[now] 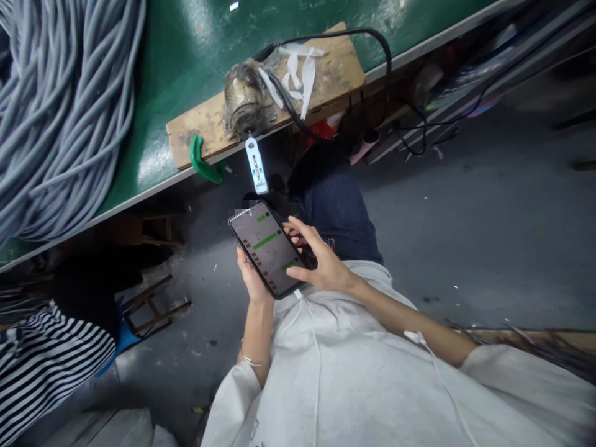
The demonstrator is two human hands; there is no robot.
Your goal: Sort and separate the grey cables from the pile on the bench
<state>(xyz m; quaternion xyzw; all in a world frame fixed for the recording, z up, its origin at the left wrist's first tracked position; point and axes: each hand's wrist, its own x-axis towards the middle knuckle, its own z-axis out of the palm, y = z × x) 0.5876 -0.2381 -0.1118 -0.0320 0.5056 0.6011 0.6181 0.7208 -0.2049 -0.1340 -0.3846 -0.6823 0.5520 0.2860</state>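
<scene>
A black smartphone (267, 251) lies tilted in my left hand (254, 276), its lit screen showing a chat with green bubbles. My left fingers wrap behind and along its lower left edge. Over the lower right side of the phone is my right hand (321, 257), fingers apart, with the thumb over the screen; whether the thumb touches the glass I cannot tell. A white earphone cable (315, 347) runs from the phone's bottom end down over my light shirt. Beyond the phone, a light-blue plastic piece (256, 166) with a metal strip sticks out from a small motor (244, 99).
The motor sits on a wooden board (326, 81) with white strips (307, 77), a black cable (384, 46) and a green hook-shaped piece (202, 161). Grey cable coils (69, 105) cover the green table's (186, 56) left side. A person in a striped top (56, 366) is at lower left.
</scene>
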